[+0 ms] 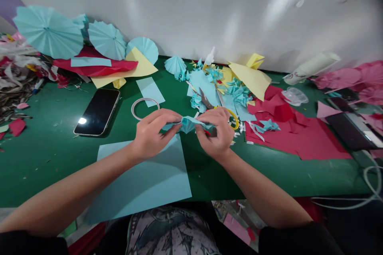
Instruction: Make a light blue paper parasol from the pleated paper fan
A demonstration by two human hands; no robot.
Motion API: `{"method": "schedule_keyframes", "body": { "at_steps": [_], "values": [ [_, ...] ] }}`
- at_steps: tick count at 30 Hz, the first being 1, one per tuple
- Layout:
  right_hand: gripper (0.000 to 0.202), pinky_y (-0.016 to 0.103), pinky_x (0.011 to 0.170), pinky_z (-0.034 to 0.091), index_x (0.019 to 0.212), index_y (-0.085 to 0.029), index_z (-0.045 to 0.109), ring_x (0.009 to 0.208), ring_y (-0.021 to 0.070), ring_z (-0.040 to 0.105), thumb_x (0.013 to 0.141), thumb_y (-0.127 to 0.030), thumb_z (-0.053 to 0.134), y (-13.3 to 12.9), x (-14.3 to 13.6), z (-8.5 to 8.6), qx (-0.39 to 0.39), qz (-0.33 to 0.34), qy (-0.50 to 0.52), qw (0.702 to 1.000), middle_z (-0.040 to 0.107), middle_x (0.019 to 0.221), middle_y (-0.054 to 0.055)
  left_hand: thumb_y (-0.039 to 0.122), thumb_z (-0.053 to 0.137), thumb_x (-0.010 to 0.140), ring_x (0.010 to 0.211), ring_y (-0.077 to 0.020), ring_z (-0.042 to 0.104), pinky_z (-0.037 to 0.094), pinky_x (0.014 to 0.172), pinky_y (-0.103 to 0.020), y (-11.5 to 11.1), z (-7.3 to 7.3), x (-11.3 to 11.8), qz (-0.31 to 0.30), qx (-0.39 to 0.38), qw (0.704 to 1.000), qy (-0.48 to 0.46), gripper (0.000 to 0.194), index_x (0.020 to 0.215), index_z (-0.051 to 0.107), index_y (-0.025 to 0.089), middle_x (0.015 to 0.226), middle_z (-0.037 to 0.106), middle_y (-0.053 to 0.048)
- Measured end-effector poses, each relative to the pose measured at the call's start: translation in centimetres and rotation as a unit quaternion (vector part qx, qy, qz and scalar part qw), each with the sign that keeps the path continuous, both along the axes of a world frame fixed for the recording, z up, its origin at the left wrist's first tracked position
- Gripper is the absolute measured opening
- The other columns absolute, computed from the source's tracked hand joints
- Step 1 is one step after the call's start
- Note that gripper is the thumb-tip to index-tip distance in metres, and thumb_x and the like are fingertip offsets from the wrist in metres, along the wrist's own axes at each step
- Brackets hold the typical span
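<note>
The left hand (154, 130) and right hand (218, 130) pinch creased light-blue paper (188, 125), its long axis running left to right.

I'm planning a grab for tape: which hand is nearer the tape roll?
Left. The left hand is just beside the tape roll, on its right and near side; the right hand is farther right, across the folded blue paper.
</note>
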State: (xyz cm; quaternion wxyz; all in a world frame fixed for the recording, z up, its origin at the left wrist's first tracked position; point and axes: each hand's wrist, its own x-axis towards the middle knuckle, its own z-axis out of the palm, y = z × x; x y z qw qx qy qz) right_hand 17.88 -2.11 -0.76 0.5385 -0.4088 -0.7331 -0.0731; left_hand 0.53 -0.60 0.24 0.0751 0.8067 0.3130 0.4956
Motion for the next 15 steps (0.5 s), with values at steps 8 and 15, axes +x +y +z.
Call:
{"method": "schedule_keyframes", "body": {
  "at_steps": [8, 15],
  "values": [
    [0.015, 0.043, 0.086, 0.034, 0.078, -0.025, 0.056, 0.078, 0.0171, 0.057, 0.069, -0.016, 0.065, 0.15, -0.08, 0.14, 0.05, -0.046, -0.051, 0.996, 0.066, 0.078, -0.003, 0.007, 0.059, 0.076, 0.088, -0.0168, 0.065, 0.054, 0.079, -0.03, 0.08, -0.19, 0.05, -0.057, 0.058, 0.997, -0.002, 0.012, 0.084, 0.058, 0.015, 0.088, 0.069, -0.008],
    [0.014, 0.041, 0.088, 0.034, 0.081, -0.023, 0.058, 0.078, 0.0154, 0.056, 0.072, -0.013, 0.06, -0.29, -0.22, 0.25, 0.064, -0.014, -0.087, 0.994, 0.067, 0.075, -0.003, 0.008, 0.061, 0.075, 0.09, -0.0178, 0.065, 0.051, 0.086, -0.036, 0.02, -0.8, -0.11, -0.059, 0.119, 0.99, 0.042, 0.017, 0.09, 0.058, 0.016, 0.088, 0.07, -0.007]
  ]
}}
